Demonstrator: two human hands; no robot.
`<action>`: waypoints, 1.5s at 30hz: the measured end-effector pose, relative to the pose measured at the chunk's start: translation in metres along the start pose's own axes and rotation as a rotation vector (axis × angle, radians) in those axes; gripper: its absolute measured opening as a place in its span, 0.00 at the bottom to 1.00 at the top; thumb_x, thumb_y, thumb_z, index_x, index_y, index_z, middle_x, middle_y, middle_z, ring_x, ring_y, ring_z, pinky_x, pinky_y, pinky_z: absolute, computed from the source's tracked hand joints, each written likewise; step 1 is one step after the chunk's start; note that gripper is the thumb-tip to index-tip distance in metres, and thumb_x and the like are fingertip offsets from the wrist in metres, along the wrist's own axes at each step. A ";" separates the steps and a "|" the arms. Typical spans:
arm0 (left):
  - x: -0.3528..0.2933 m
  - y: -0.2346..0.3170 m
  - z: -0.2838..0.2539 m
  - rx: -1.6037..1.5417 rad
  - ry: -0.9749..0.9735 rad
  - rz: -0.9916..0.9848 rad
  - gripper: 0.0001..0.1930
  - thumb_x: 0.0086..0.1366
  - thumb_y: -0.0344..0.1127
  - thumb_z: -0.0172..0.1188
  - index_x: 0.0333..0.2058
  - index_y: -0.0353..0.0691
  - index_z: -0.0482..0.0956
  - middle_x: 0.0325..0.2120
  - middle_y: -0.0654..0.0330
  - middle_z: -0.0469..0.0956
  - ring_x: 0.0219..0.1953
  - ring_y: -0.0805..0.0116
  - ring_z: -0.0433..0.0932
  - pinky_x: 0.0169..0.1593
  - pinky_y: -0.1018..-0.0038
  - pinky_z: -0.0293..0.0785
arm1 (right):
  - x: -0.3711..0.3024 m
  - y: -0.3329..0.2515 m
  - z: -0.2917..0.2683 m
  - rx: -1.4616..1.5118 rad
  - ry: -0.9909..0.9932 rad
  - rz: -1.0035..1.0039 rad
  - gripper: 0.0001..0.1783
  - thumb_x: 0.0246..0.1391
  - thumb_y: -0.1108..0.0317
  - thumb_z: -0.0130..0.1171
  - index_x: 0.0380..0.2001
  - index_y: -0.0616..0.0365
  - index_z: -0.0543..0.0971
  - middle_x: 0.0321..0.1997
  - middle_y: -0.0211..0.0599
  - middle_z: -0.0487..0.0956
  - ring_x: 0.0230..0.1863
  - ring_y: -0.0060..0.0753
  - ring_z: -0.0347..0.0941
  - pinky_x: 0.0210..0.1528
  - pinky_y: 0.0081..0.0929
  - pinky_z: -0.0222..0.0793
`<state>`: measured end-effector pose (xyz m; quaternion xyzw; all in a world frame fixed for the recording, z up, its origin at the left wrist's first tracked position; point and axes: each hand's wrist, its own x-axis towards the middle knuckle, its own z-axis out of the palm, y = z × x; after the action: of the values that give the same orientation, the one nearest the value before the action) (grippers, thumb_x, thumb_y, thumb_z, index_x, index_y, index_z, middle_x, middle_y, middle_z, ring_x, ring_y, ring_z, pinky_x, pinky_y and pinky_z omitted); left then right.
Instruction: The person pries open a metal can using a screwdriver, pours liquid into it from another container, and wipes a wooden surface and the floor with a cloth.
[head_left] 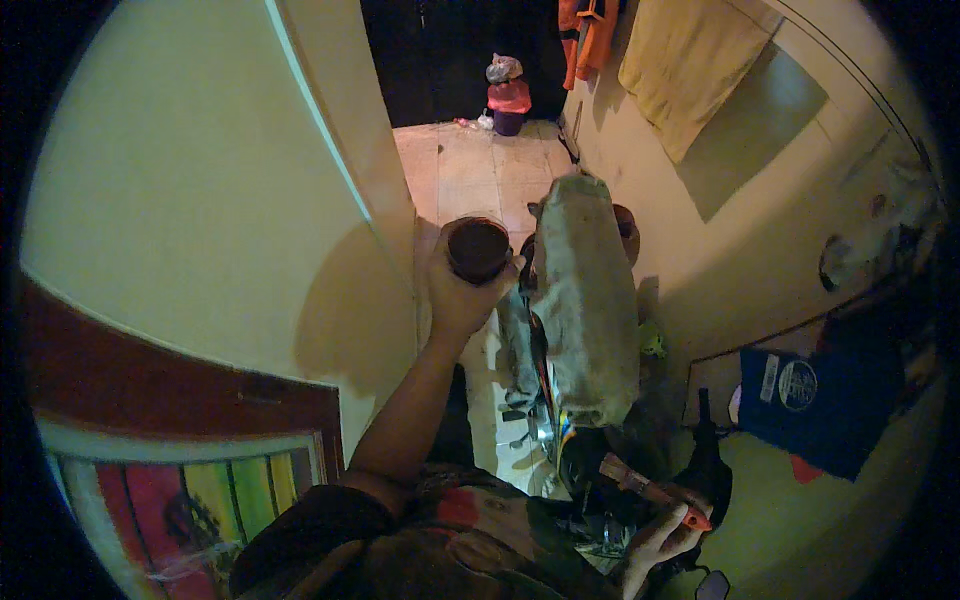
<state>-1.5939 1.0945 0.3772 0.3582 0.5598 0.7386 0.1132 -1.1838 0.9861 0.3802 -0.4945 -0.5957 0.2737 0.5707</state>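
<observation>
My left hand (462,300) is wrapped around a cup (478,250) filled with something dark, held out ahead at the middle of the view. Just right of it stands what looks like a motorcycle, its seat covered with a grey-beige cloth (587,300). Low on the right, my right hand (665,540) is closed on a thin reddish packet (640,482) with a bright orange end. Dim light leaves the packet's exact kind unclear. Close to this hand are black handlebar parts (708,460) and a small mirror (712,585).
A pale wall (210,190) bounds the left side, with a colourful striped panel below. Yellow cloth (690,70) and orange clothing (597,45) hang at right; a dark blue bag (825,410) hangs lower. On the tiled floor (470,165), a bin (508,118) topped with bags stands by a dark doorway.
</observation>
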 end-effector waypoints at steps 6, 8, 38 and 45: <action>0.182 -0.056 0.005 -0.007 -0.117 -0.039 0.30 0.54 0.25 0.82 0.55 0.37 0.77 0.43 0.60 0.86 0.44 0.70 0.87 0.52 0.70 0.86 | 0.116 0.021 0.177 -0.132 0.207 -0.095 0.17 0.79 0.56 0.57 0.46 0.62 0.77 0.41 0.36 0.81 0.42 0.28 0.76 0.47 0.31 0.72; 0.235 -0.079 0.010 -0.004 -0.138 -0.012 0.30 0.56 0.24 0.81 0.55 0.38 0.77 0.42 0.62 0.85 0.44 0.72 0.88 0.50 0.71 0.86 | 0.147 0.027 0.213 -0.162 0.185 -0.104 0.14 0.79 0.60 0.56 0.47 0.62 0.77 0.42 0.37 0.82 0.43 0.29 0.77 0.48 0.31 0.74; 0.958 -0.411 0.004 0.131 0.123 0.057 0.33 0.55 0.35 0.85 0.55 0.39 0.77 0.48 0.59 0.85 0.53 0.69 0.84 0.59 0.69 0.81 | 0.681 0.116 0.978 -0.142 -0.490 -0.082 0.08 0.77 0.67 0.54 0.44 0.61 0.77 0.35 0.30 0.78 0.34 0.21 0.69 0.41 0.22 0.69; 1.123 -0.471 -0.016 0.148 0.233 0.072 0.33 0.54 0.36 0.86 0.55 0.41 0.78 0.49 0.58 0.86 0.53 0.68 0.85 0.59 0.68 0.81 | 0.780 0.163 1.177 -0.153 -0.685 -0.228 0.10 0.76 0.67 0.56 0.42 0.64 0.78 0.42 0.38 0.78 0.39 0.29 0.72 0.42 0.29 0.70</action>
<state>-2.5211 1.8844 0.3993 0.2970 0.6087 0.7356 -0.0059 -2.1476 2.0285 0.3202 -0.3458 -0.8223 0.3126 0.3263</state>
